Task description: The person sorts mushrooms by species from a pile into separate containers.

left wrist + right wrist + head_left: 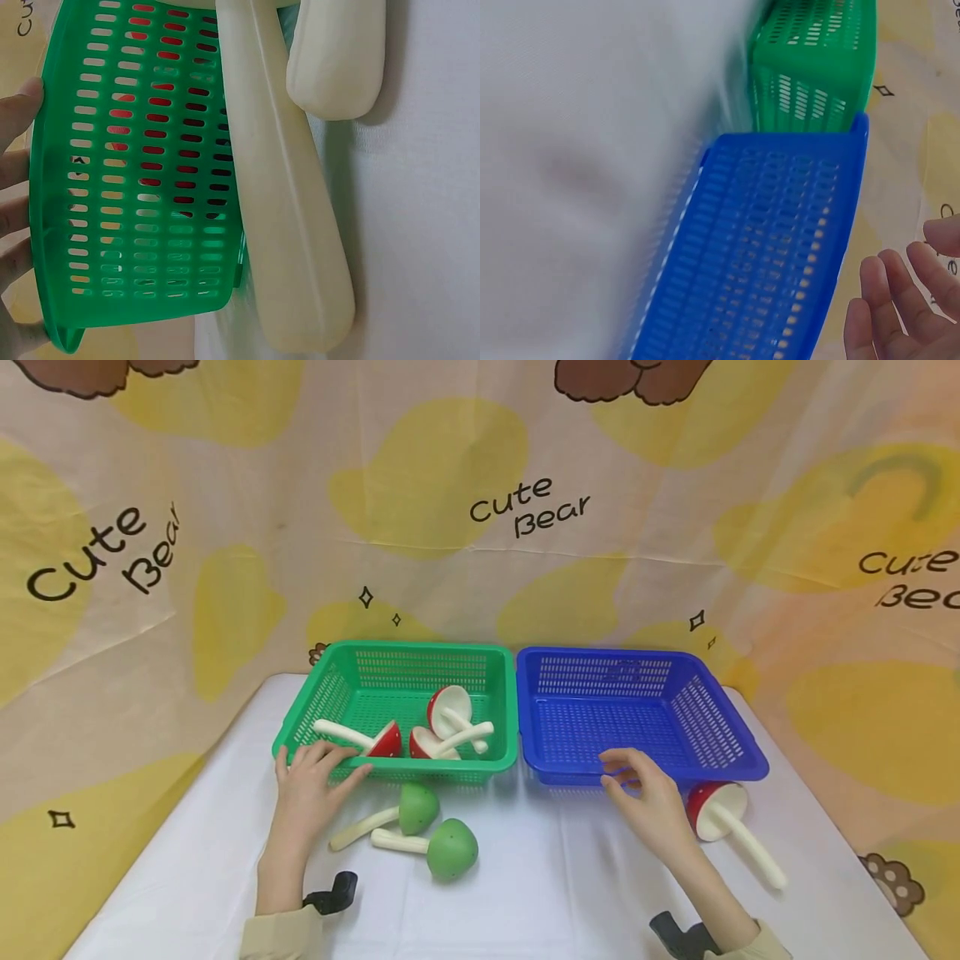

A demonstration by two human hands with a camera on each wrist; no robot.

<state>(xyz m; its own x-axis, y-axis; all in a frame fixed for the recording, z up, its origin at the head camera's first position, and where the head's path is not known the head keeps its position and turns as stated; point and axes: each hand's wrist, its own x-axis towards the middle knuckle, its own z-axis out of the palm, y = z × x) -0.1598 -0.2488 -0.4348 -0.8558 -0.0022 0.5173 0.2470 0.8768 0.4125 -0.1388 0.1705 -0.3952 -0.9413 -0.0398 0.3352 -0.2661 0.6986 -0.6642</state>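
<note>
My left hand (pixel 303 793) rests at the front left rim of the green basket (pixel 450 766), its fingers spread along the edge and holding nothing. Inside lie three toy mushrooms with red caps (pixel 386 740) and white stems. Two green-capped mushrooms (pixel 453 850) lie on the cloth before this basket; pale stems (pixel 292 187) fill the middle of the left wrist view. Over the front rim of the blue basket (pixel 712 772) hovers my right hand (pixel 648 806), fingers loosely bent around nothing. Beside that hand, another red-capped mushroom (pixel 738 835) lies on the table.
Both baskets stand side by side at the back of a table with a white cloth (pixel 517 893). Behind them hangs a patterned curtain (pixel 435 477) with yellow patches and lettering. Each wrist wears a black camera mount (pixel 333 893).
</note>
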